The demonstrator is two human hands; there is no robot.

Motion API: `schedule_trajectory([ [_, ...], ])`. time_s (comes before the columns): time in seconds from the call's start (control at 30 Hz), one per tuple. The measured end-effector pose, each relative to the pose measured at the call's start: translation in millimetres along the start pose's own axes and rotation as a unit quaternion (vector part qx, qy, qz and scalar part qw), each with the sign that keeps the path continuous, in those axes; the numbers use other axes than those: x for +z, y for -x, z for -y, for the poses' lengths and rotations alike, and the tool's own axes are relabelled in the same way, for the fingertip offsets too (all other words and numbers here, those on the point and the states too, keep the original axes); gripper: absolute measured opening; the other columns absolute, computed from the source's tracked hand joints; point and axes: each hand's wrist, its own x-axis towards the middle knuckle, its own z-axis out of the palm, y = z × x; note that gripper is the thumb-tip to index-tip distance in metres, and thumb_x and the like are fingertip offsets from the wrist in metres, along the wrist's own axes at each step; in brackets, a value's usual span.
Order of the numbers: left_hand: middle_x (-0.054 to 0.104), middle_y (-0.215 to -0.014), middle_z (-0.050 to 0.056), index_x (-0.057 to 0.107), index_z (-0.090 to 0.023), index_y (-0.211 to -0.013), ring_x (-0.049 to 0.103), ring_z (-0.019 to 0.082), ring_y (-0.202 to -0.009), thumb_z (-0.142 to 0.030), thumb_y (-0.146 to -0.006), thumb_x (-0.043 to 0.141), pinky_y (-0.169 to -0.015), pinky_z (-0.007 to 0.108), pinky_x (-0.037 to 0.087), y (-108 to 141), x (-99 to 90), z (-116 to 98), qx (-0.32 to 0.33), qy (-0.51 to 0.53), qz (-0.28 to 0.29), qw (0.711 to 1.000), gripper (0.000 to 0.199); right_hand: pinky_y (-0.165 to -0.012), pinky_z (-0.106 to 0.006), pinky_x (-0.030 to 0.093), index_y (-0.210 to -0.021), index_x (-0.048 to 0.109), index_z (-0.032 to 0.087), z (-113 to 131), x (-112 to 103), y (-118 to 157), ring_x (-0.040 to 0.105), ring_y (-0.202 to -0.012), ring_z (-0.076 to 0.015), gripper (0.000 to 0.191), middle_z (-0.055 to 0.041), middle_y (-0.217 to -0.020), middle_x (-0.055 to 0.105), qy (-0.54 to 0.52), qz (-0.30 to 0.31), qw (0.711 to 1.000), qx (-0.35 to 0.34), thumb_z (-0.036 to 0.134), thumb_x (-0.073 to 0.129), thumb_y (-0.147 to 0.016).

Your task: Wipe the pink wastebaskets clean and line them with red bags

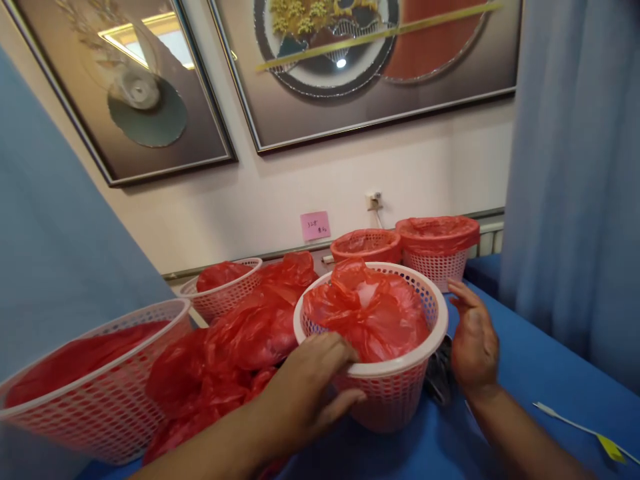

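Blue tabletop (pixel 530 360), smooth, set before a white wall (pixel 280 193) hung with two framed pictures (pixel 385 87); blue curtain (pixel 575 173) at right. We record the following.

Item: round white plastic basket (pixel 395 390), perforated walls, standing on the tabletop between our hands. Contents: crumpled, translucent red plastic bag (pixel 375 313), bunched up inside the rim.

Left hand (pixel 315 380): at the basket's near left side, fingers close together and hooked over the rim, thumb lower against the outside, the rim pinched between.

Right hand (pixel 475 347): raised just beside the basket's right side, open, fingers pointing upward, palm turned toward it. Whether it touches we cannot tell.

To the left: heap of loose red plastic bags (pixel 250 320); two further pale perforated baskets (pixel 110 393), red plastic inside.

Behind: two red-lined baskets (pixel 440 267), side by side; pink paper note (pixel 315 227) on the wall.

Sundries: dark object (pixel 439 377), partly hidden behind the basket; white cable (pixel 575 421) with yellow tag (pixel 611 449), at right.
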Motion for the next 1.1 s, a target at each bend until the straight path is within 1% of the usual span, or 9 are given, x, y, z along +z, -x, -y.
schedule_trajectory([
  [0.1, 0.068, -0.133, 0.009, 0.058, -0.031, -0.135, 0.066, 0.026, -0.123, -0.044, -0.101, 0.065, -0.104, 0.044, 0.056, -22, -27.5, 13, -0.04, 0.043, -0.073, 0.996, 0.037, -0.111, -0.051, 0.044, -0.125, 0.069, 0.024, 50, 1, -16, 0.064, -0.126, -0.0296, 0.039, -0.0097, -0.13, 0.072, -0.005, 0.232, 0.963, -0.136, 0.041, 0.039, -0.108],
  [0.17, 0.055, -0.156, 0.014, 0.06, -0.029, -0.137, 0.051, 0.035, -0.147, -0.057, -0.089, 0.078, -0.121, 0.058, 0.042, -43, -39.8, 31, -0.082, 0.009, -0.077, 0.994, 0.058, -0.103, -0.049, 0.046, -0.115, 0.069, 0.024, 65, 3, -16, 0.069, -0.106, -0.0273, 0.03, -0.0069, -0.111, 0.075, 0.01, 0.311, 0.929, -0.201, 0.04, 0.044, -0.106],
  [0.3, 0.038, -0.171, 0.023, 0.041, -0.023, -0.161, 0.04, 0.042, -0.156, -0.057, -0.07, 0.091, -0.125, 0.061, 0.037, -82, -30.0, 62, -0.186, 0.068, 0.11, 0.974, 0.109, -0.092, -0.047, 0.044, -0.103, 0.061, 0.023, 65, 6, -5, 0.065, -0.088, -0.0248, 0.018, -0.005, -0.094, 0.07, 0.056, 0.312, 0.912, -0.259, 0.038, 0.053, -0.102],
  [0.47, 0.034, -0.172, 0.028, 0.02, -0.018, -0.17, 0.047, 0.04, -0.152, -0.042, -0.06, 0.099, -0.122, 0.052, 0.044, -113, 18.3, 53, -0.166, 0.076, 0.164, 0.969, 0.137, -0.087, -0.044, 0.042, -0.097, 0.054, 0.023, 67, 13, 1, 0.06, -0.083, -0.0232, 0.012, -0.0035, -0.088, 0.065, 0.092, 0.298, 0.913, -0.262, 0.034, 0.051, -0.102],
  [0.57, 0.059, -0.156, 0.023, 0.042, -0.019, -0.161, 0.064, 0.039, -0.136, -0.025, -0.061, 0.094, -0.111, 0.048, 0.054, -127, 40.4, 38, -0.134, 0.052, 0.221, 0.965, 0.112, -0.085, -0.042, 0.04, -0.096, 0.053, 0.023, 71, 15, 0, 0.058, -0.079, -0.0221, 0.02, -0.0025, -0.086, 0.063, 0.11, 0.317, 0.901, -0.274, 0.042, 0.056, -0.102],
  [0.63, 0.082, -0.116, 0.013, 0.073, -0.022, -0.128, 0.078, 0.037, -0.108, -0.017, -0.063, 0.088, -0.095, 0.046, 0.06, -133, 46.6, 34, -0.131, 0.046, 0.246, 0.959, 0.067, -0.083, -0.04, 0.038, -0.096, 0.053, 0.023, 73, 14, -1, 0.056, -0.078, -0.0213, 0.018, -0.0019, -0.084, 0.062, 0.126, 0.326, 0.892, -0.288, 0.038, 0.06, -0.101],
  [0.7, 0.082, -0.083, 0.005, 0.08, -0.022, -0.09, 0.079, 0.031, -0.085, -0.015, -0.064, 0.085, -0.082, 0.041, 0.061, -136, 42.2, 36, -0.137, 0.052, 0.235, 0.961, 0.028, -0.08, -0.039, 0.037, -0.094, 0.052, 0.023, 75, 12, -2, 0.054, -0.076, -0.0203, 0.012, -0.0009, -0.081, 0.061, 0.142, 0.33, 0.883, -0.302, 0.029, 0.061, -0.1],
  [0.9, 0.072, -0.071, 0.002, 0.071, -0.018, -0.077, 0.068, 0.018, -0.064, -0.021, -0.081, 0.07, -0.059, 0.027, 0.051, -144, -44.4, 68, -0.21, 0.093, -0.018, 0.973, 0.005, -0.073, -0.035, 0.031, -0.083, 0.047, 0.023, 79, 8, -7, 0.045, -0.069, -0.0173, 0.023, 0.0034, -0.071, 0.05, 0.176, 0.354, 0.867, -0.304, 0.026, 0.059, -0.102],
  [1.1, 0.063, -0.072, 0.0, 0.06, -0.018, -0.08, 0.059, 0.012, -0.062, -0.031, -0.09, 0.063, -0.059, 0.024, 0.044, -135, -159.7, 128, -0.262, 0.071, -0.324, 0.906, 0.017, -0.072, -0.036, 0.032, -0.082, 0.051, 0.023, 76, 9, -4, 0.048, -0.069, -0.0181, 0.023, 0.002, -0.071, 0.053, 0.169, 0.351, 0.873, -0.295, 0.028, 0.061, -0.102],
])
